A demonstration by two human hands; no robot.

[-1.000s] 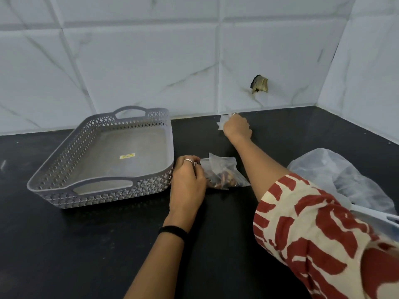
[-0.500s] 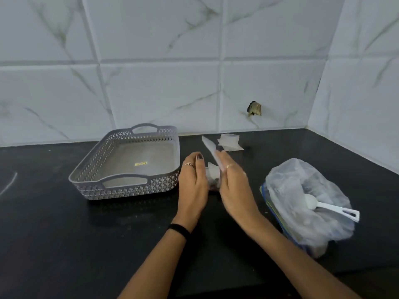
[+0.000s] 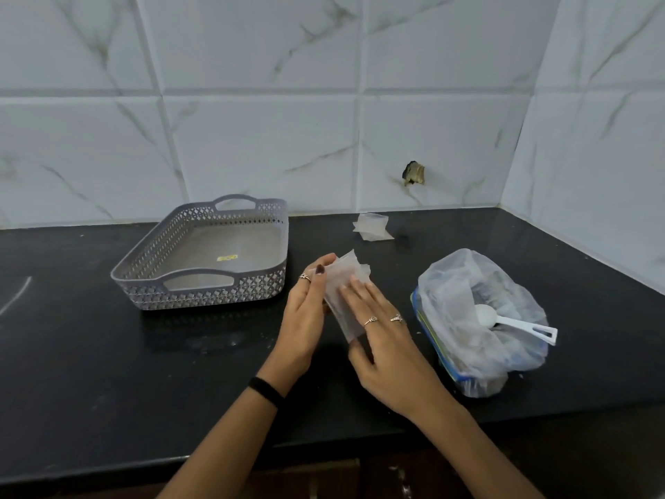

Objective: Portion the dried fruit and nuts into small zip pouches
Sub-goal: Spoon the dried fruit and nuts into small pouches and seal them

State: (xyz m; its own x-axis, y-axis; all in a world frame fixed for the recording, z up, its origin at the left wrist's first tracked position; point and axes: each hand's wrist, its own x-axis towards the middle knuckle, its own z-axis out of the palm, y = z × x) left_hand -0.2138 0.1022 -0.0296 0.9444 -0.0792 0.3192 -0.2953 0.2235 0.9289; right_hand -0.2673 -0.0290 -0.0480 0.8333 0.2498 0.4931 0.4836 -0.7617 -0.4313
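Since the earlier frame, an empty pouch (image 3: 343, 293) has been brought from the far stack and is now held up above the surface (image 3: 90, 372) between both hands. It is gripped along its left edge by the left hand (image 3: 306, 311), fingers bent round it, while the right hand (image 3: 381, 340) is laid against its face with fingers nearly straight; whether its thumb is pinched behind cannot be told. No filled pouch can be seen from here; it may be hidden behind the hands.

The step in hand is judged to be the opening of this pouch. It is best done if the zip lips are rubbed apart at one corner, the two thin walls being slid against each other, not pulled. The mouth should then be kept wide and upright by the left hand alone, so that the right is freed for the white scoop (image 3: 503, 320) resting in the bag of fruit and nuts (image 3: 478, 318). More pouches (image 3: 372, 228) are left near the wall, and the grey tray (image 3: 201, 286) is placed just to the left.
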